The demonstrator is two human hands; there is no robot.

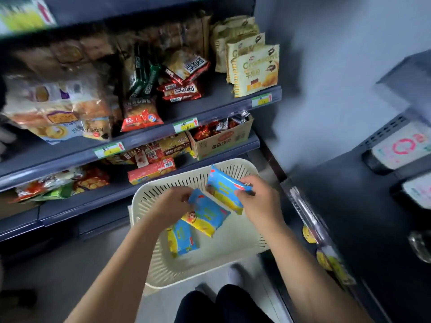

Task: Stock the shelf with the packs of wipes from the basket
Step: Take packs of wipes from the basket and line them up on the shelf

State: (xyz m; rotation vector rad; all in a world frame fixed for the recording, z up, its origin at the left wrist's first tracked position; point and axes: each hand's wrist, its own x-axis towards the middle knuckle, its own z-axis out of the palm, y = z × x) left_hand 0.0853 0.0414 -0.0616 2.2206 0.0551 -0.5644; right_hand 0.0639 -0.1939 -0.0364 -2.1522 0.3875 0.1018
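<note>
- Right now my left hand pinches the near corner of the middle pack of wipes. Held only by its edge, the soft pack could slip and drop back as I lift it.
- My right hand curls round the end of the upper pack of wipes, raised above the far wall of the basket. With both hands full, I judge a careless swing could knock stock off the crowded snack shelves.
- The view is smeared, so I could misjudge a shelf edge.
- The cream slotted basket sits on the floor ahead of my knees. A third pack of wipes lies flat on its bottom, left of centre, and the two held packs hang over it.
- Farther right, on a lower shelf, an open cardboard box holds foil-wrapped sweets.
</note>
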